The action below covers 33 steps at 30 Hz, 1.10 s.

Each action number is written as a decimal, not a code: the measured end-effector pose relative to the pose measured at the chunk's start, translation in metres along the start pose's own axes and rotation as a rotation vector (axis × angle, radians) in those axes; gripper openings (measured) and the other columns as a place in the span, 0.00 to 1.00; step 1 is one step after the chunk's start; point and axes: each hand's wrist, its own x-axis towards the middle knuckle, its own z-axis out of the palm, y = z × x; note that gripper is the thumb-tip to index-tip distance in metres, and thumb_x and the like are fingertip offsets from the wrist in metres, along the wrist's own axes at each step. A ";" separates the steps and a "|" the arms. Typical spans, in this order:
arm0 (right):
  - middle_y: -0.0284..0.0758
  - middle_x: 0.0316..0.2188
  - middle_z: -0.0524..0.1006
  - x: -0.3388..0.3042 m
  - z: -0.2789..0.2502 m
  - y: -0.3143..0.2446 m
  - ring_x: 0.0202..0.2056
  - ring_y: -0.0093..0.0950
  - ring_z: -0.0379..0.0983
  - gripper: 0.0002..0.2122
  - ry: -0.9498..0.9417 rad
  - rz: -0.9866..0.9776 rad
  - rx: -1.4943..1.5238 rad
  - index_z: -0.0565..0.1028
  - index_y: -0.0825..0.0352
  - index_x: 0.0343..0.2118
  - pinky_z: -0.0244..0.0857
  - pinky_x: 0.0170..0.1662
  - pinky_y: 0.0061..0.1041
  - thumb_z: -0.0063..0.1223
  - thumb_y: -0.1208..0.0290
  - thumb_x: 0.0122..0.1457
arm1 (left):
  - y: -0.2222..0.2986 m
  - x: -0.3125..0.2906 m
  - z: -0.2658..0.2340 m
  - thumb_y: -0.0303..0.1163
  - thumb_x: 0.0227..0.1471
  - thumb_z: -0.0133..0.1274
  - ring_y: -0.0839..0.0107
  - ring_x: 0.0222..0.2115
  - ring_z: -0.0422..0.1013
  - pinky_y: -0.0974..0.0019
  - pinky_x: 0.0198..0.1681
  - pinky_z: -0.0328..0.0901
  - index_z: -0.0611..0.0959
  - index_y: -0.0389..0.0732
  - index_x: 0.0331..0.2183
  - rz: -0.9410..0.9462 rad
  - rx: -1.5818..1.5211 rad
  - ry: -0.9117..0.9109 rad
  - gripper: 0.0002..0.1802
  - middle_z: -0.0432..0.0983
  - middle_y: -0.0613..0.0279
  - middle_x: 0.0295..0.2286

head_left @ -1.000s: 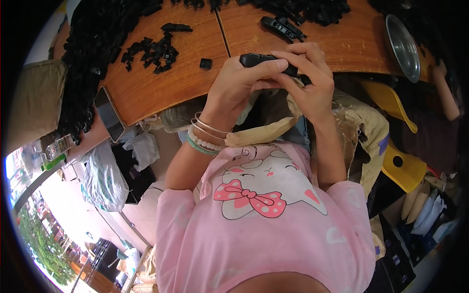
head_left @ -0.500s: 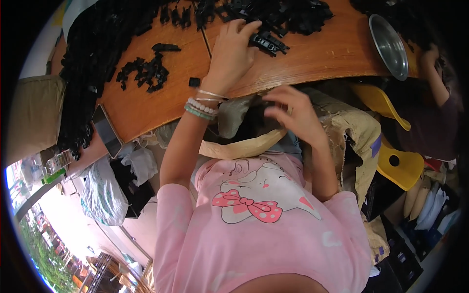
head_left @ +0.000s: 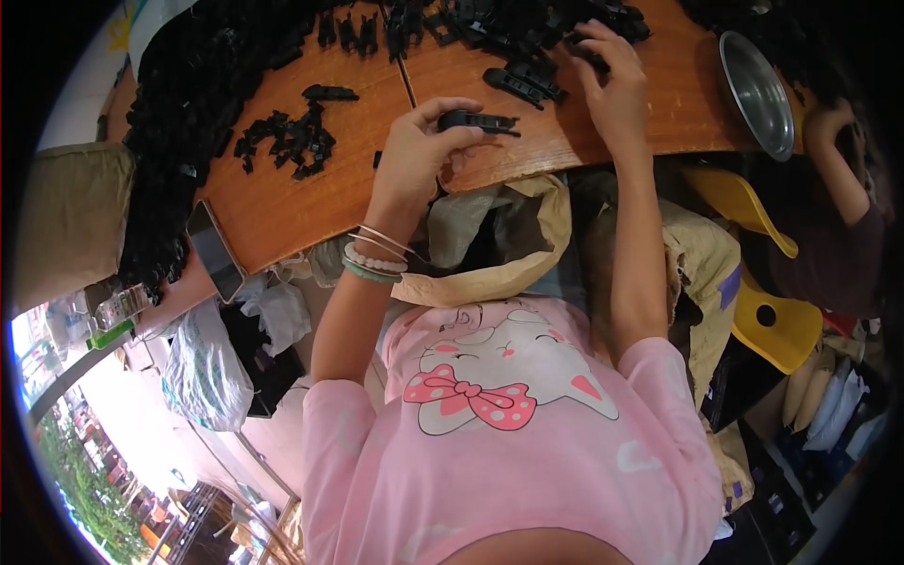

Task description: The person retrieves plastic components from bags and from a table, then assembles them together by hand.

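Note:
My left hand [head_left: 419,146] holds a long, slotted black plastic part [head_left: 482,121] between thumb and fingers, just above the wooden table near its front edge. Farther right, my right hand [head_left: 618,89] reaches to the edge of a pile of black plastic parts [head_left: 499,30]. Its thumb and fingers close around a dark piece [head_left: 593,58], mostly hidden by the fingers. Between the two hands, a pair of similar long black parts [head_left: 521,83] lies side by side on the table.
Small black pieces [head_left: 292,141] are heaped on the wooden table [head_left: 367,193] at left, beside a big black mound [head_left: 179,122]. A metal bowl [head_left: 756,94] tilts at the right. An open sack [head_left: 490,280] is below the table edge. Another person's hand [head_left: 829,122] is at far right.
My left hand has drawn back toward me from the pile, lifting a black part. My right hand has risen from above my lap to the pile and closed on a piece.

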 end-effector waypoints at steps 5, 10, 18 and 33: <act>0.32 0.27 0.73 -0.011 -0.031 -0.059 0.25 0.17 0.68 0.16 -0.025 0.657 0.905 0.69 0.65 0.48 0.61 0.28 0.15 0.49 0.79 0.56 | 0.006 -0.010 0.008 0.23 0.52 0.49 0.78 0.19 0.67 0.79 0.23 0.63 0.72 0.28 0.46 -0.144 -0.442 -0.064 0.18 0.74 0.57 0.24; 0.30 0.29 0.71 -0.019 -0.060 -0.085 0.24 0.14 0.63 0.20 -0.339 0.888 1.239 0.67 0.63 0.53 0.59 0.27 0.14 0.49 0.79 0.56 | 0.001 -0.015 0.008 0.28 0.55 0.48 0.78 0.21 0.70 0.80 0.24 0.64 0.68 0.28 0.49 -0.049 -0.249 -0.063 0.22 0.76 0.52 0.27; 0.33 0.30 0.73 -0.017 -0.060 -0.096 0.33 0.26 0.69 0.12 -0.293 0.522 0.837 0.74 0.68 0.36 0.62 0.34 0.22 0.60 0.77 0.47 | 0.003 -0.025 0.010 0.31 0.53 0.52 0.77 0.24 0.74 0.79 0.26 0.67 0.71 0.28 0.47 -0.047 -0.169 0.034 0.22 0.77 0.54 0.31; 0.30 0.32 0.72 -0.023 -0.059 -0.113 0.36 0.31 0.66 0.14 -0.056 0.181 0.498 0.77 0.64 0.33 0.55 0.40 0.29 0.64 0.74 0.39 | 0.013 -0.036 0.023 0.34 0.48 0.58 0.77 0.28 0.73 0.75 0.34 0.68 0.78 0.29 0.37 -0.088 -0.312 -0.102 0.19 0.76 0.61 0.30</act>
